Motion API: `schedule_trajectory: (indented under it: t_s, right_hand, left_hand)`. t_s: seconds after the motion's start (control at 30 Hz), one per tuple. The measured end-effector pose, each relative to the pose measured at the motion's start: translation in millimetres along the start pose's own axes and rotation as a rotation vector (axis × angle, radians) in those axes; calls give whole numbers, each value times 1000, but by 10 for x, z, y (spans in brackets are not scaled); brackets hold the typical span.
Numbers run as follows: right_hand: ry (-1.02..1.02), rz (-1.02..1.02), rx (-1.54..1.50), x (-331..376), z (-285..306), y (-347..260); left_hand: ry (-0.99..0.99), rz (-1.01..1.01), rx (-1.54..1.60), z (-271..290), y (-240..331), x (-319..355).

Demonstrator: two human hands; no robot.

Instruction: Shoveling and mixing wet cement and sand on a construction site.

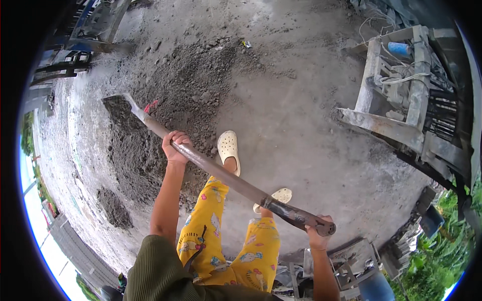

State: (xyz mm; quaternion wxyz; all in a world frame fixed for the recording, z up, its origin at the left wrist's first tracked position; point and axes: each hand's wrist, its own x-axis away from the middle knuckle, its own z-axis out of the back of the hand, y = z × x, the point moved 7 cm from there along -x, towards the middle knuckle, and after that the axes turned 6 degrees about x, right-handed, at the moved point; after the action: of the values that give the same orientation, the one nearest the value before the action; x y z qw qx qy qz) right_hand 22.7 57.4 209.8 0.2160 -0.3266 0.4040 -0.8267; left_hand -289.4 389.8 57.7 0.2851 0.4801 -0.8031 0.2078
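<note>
A long-handled shovel (226, 175) slants across my body, its blade (118, 106) at the upper left and the butt of its handle at the lower right. My left hand (175, 145) is wrapped round the shaft not far above the blade. Around the dark butt end closes my right hand (320, 232). The blade is over a dark grey heap of gravelly mix (186, 95), with dark material on or under it; I cannot tell which. A red strip (150, 106) shows beside the metal neck.
My feet, in cream clogs (228, 148), stand at the heap's right edge on the grey concrete floor (301, 120). A dusty frame (386, 125) with a blue cylinder and white cord stands at the right. Grey blocks (83, 251) are at the lower left; metal framing (85, 45) is at the upper left.
</note>
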Motion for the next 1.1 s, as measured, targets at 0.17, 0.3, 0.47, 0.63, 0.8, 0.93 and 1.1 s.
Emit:
schedule_trajectory:
  t_s: [0.17, 0.3, 0.47, 0.63, 0.8, 0.93, 1.1]
  right_hand:
    - [-141, 667, -113, 109, -101, -935]
    - [-12, 397, -184, 338, 242, -371]
    - [111, -347, 46, 965, 936, 346]
    - [539, -734, -333, 1170, 1803, 427]
    - [579, -770, -154, 223, 2296, -80]
    - [466, -756, 12, -921, 2213, -224]
    - [175, -590, -52, -2220, 732, -368]
  left_hand:
    - [-487, -104, 270, -521, 423, 846]
    - [-266, -14, 44, -325, -214, 548]
    - [616, 183, -554, 721, -1651, -163]
    - [637, 492, -531, 1193, -3366, -510]
    - [663, 543, -411, 1180, -4306, -950]
    - [602, 437, -177, 833, -3971, -1616]
    - [557, 237, -162, 387, -2187, -2794]
